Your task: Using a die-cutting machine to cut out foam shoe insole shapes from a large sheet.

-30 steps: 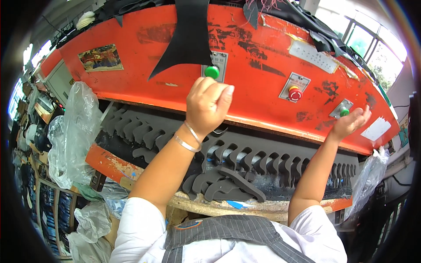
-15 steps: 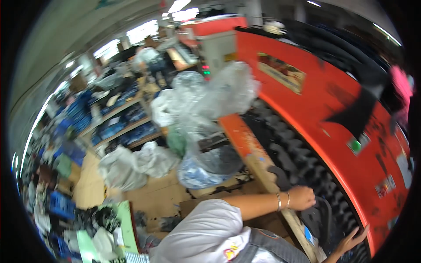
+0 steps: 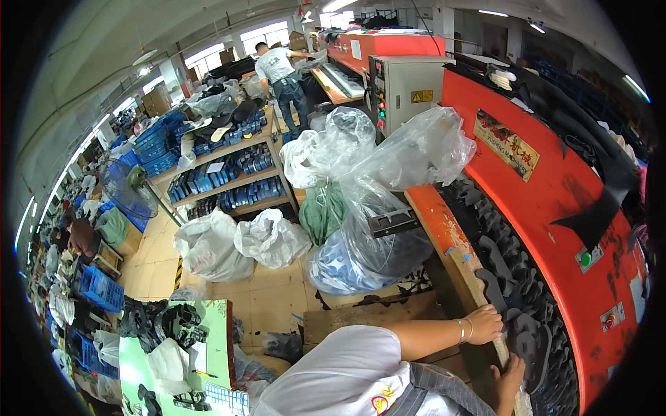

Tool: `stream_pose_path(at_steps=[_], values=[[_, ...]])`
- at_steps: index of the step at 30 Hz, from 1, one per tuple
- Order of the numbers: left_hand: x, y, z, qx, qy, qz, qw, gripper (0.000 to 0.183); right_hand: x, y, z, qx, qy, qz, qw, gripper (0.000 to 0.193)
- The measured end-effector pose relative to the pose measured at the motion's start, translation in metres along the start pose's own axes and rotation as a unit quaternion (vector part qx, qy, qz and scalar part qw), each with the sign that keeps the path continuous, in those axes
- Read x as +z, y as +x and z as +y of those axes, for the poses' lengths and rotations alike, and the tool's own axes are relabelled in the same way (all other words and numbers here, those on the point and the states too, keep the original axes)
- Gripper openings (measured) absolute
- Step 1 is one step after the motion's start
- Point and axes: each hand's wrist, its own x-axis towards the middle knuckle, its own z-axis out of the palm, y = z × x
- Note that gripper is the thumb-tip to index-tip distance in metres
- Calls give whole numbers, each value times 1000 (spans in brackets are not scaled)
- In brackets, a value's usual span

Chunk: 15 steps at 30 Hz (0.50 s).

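My left hand (image 3: 483, 324), with thin bracelets at the wrist, lies on the wooden rail (image 3: 463, 274) along the machine's front, its fingers curled over the edge. Closer to me, my right hand (image 3: 510, 380) straddles the same rail, thumb on one side and bent fingers on the other. Just beyond both hands, many dark grey curved cut-out pieces (image 3: 531, 347) lie in a loose row on the machine bed. The long red machine cover (image 3: 541, 243) rises behind them.
Clear plastic bags (image 3: 368, 260) with blue pieces stand left of the rail, beside white sacks (image 3: 211, 246). A green table (image 3: 222, 333) holds black scraps at lower left. Further off are a shelf (image 3: 222, 180), a grey control cabinet (image 3: 413, 90) and another person (image 3: 281, 80).
My left hand has come down onto the rail from just above it. My right hand has drawn back from the red cover to the rail. The view has swung and sharpened.
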Motion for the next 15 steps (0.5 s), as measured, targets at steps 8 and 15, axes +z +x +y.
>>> stream_pose_path(at_steps=[8, 15], values=[[-17, -18, -7, -33, 39, -109, 993, 27, 27, -39, -14, 111, -160, 53, 979, 61], [-44, -27, -13, -66, 81, -124, 987, 24, 44, -30, -38, 140, -148, 79, 976, 54]])
